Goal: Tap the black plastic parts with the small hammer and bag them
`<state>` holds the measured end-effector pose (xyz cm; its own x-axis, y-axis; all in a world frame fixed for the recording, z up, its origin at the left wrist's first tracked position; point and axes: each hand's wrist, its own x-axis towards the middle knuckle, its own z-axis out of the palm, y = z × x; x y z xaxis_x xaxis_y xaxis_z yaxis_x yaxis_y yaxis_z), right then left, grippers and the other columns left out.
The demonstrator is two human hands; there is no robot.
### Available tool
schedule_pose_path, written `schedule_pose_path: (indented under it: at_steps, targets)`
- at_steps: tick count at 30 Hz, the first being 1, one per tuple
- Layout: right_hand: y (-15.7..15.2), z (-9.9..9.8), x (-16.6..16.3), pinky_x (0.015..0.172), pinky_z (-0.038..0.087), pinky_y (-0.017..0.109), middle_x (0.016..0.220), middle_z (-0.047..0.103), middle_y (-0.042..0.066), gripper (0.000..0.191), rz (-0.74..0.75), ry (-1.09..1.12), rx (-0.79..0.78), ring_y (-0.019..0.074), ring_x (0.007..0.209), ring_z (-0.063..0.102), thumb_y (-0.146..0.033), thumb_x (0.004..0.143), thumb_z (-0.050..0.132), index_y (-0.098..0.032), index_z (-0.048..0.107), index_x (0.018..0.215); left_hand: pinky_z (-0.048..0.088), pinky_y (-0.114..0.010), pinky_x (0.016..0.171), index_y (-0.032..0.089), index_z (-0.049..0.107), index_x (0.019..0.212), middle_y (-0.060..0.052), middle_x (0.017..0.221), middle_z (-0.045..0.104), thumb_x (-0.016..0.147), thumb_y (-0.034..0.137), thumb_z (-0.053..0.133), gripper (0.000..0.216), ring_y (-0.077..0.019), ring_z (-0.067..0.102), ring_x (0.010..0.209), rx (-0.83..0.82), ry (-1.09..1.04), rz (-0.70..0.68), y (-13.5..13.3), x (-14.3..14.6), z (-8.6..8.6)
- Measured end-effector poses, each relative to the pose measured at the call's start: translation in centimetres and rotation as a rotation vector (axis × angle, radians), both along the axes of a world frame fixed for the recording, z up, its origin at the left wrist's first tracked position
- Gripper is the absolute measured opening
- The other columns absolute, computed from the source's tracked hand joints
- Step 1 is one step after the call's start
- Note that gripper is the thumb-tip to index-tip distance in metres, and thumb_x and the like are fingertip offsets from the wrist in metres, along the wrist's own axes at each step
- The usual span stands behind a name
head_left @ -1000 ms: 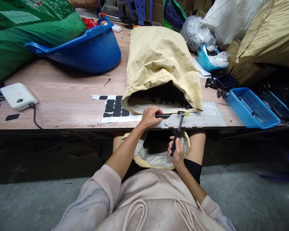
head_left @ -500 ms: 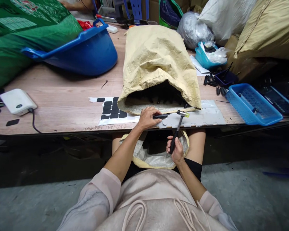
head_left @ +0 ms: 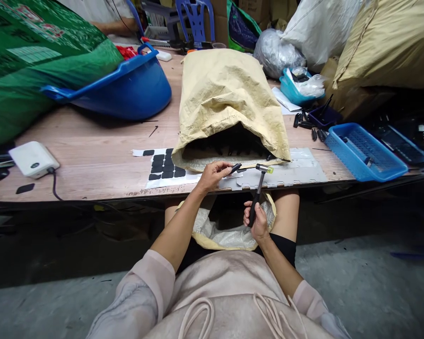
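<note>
My left hand pinches a small slim black part just above the table's front edge; its exact kind is too small to make out. My right hand is wrapped round the black handle of a small mallet, whose metal head has a yellow-green face and points up over the edge. Behind both hands a tan woven sack lies with its mouth towards me, dark pieces inside. A grey flat sheet lies under the work spot. A second sack sits open in my lap.
Black stickers on white backing lie left of the sack. A blue tub, a white box with a cable and a green sack fill the left. Rightwards stands a blue basket. A person's arm shows at the back.
My left hand has lifted the black part off the sheet and tilted its tip up. My right hand keeps the mallet nearly still. The view has shifted slightly.
</note>
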<state>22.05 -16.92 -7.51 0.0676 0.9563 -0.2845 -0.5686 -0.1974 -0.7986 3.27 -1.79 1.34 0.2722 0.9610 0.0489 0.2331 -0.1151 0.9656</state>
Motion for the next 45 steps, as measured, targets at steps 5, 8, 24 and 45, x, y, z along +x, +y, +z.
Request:
schedule_pose_path:
  at_steps: [5, 8, 24, 45]
  targets:
    - [0.0, -0.1, -0.1, 0.037, 0.034, 0.021, 0.062, 0.053, -0.005, 0.056, -0.006, 0.001, 0.0, 0.0078, 0.041, 0.043, -0.072, 0.083, 0.071, -0.017, 0.068, 0.098, 0.052, -0.03, 0.072, 0.015, 0.077, 0.101, -0.005, 0.075, 0.076, 0.075, 0.061, 0.078, 0.053, -0.0188, 0.068, 0.072, -0.127, -0.204, 0.06, 0.0, -0.5, 1.6]
    - [0.0, -0.1, -0.1, 0.037, 0.033, 0.02, 0.062, 0.053, -0.005, 0.056, -0.006, 0.012, -0.003, 0.0075, 0.041, 0.042, -0.071, 0.083, 0.071, -0.018, 0.068, 0.097, 0.044, -0.023, 0.06, 0.013, 0.076, 0.099, -0.005, 0.07, 0.075, 0.073, 0.055, 0.082, 0.049, -0.0151, 0.064, 0.065, -0.158, -0.269, 0.172, -1.0, -0.9, 3.2]
    - [-0.1, 0.0, -0.3, 0.037, 0.033, 0.02, 0.061, 0.052, -0.006, 0.054, -0.005, 0.012, 0.006, 0.007, 0.04, 0.041, -0.071, 0.084, 0.069, -0.018, 0.068, 0.097, 0.04, -0.02, 0.053, 0.012, 0.073, 0.099, -0.006, 0.067, 0.073, 0.07, 0.044, 0.086, 0.045, -0.0104, 0.058, 0.054, -0.81, -0.451, 0.08, -12.2, 0.6, -1.6]
    - [-0.1, -0.1, -0.5, 0.035, 0.033, 0.02, 0.061, 0.052, -0.005, 0.055, -0.016, 0.03, 0.005, 0.007, 0.04, 0.04, -0.071, 0.082, 0.072, -0.018, 0.069, 0.094, 0.052, -0.038, 0.083, 0.016, 0.076, 0.091, -0.018, 0.1, 0.078, 0.085, 0.05, 0.068, 0.035, -0.0352, 0.072, 0.102, -0.124, 0.709, 0.592, 4.4, 1.0, 4.5]
